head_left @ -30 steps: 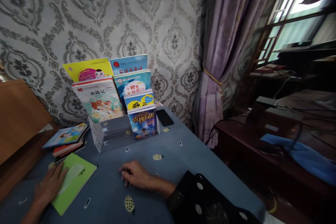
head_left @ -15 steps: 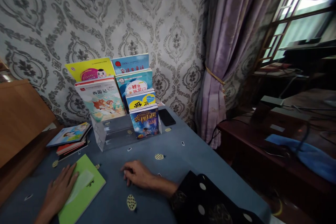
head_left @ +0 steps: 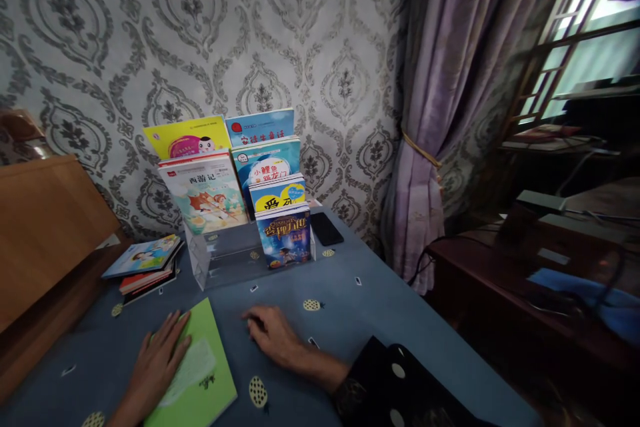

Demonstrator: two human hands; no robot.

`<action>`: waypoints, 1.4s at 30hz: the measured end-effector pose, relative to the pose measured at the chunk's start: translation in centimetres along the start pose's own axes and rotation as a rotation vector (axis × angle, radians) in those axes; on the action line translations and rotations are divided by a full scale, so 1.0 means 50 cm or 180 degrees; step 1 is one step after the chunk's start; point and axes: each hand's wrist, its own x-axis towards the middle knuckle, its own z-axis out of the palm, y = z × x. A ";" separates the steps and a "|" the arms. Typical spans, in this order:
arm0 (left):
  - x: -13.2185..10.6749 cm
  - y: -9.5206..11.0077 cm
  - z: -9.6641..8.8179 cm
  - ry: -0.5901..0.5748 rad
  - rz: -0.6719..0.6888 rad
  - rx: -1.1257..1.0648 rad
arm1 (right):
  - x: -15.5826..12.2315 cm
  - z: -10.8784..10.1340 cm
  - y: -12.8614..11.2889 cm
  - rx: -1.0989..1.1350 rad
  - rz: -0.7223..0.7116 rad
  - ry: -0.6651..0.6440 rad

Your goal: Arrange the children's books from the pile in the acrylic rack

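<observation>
My left hand (head_left: 159,361) lies flat on a green book (head_left: 213,373) at the lower left, fingers stretched out over its cover. A paler patch and small dark print show on that cover. My right hand (head_left: 274,333) hovers or rests just right of the book, holding nothing; its index finger points left and the other fingers are loosely bent. Behind both hands stands a clear acrylic book rack (head_left: 200,267) with several picture books in tiers. A white-bordered picture book (head_left: 213,197) is at its left, and a dark blue book (head_left: 287,240) is at the front right.
A small stack of books (head_left: 143,259) lies left of the rack, near a wooden panel (head_left: 45,233). A black phone (head_left: 327,229) lies right of the rack. The blue patterned tablecloth (head_left: 380,320) ends along the right side, beyond which stands a dark red cabinet (head_left: 465,267).
The green book has slid to the right under my left hand and turned a little. My right hand has barely moved. The camera view has shifted slightly left.
</observation>
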 end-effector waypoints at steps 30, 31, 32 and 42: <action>0.061 0.270 0.005 0.0232 0.1212 -0.0600 | -0.013 -0.038 0.085 -0.1482 -0.0803 0.0510; 0.060 0.271 0.002 0.0225 0.1195 -0.0644 | -0.012 -0.037 0.084 -0.1555 -0.0830 0.0480; 0.058 0.271 -0.001 0.0231 0.1176 -0.0686 | -0.011 -0.036 0.083 -0.1622 -0.0858 0.0444; 0.054 0.268 -0.004 0.0406 0.1111 -0.0952 | -0.011 -0.045 0.032 -0.1669 -0.1071 -0.0318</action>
